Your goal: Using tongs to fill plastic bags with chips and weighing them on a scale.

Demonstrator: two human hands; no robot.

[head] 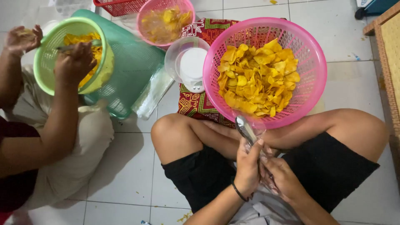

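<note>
The left hand (pixel 248 166) is closed around a clear plastic bag (pixel 255 130) low over the lap, with a metal spoon (pixel 246 129) sticking up out of the bag's mouth just above the fingers. The right hand (pixel 282 178) grips the same bag from the other side, touching the left hand (how tightly its fingers close cannot be told, since the plastic blurs them). A dark band sits on the left wrist.

Just beyond the hands, past the crossed knees, stands a big pink basket (pixel 310 83) filled with yellow chips (pixel 258 77). To the left of it a small white kitchen scale (pixel 191 66) sits under a clear bowl on a red patterned mat (pixel 196 104).

Farther off to the left, another person's hands (pixel 74 63) work in a green basket (pixel 46 50) of chips, and a second pink basket (pixel 166 21) lies beyond the scale.
</note>
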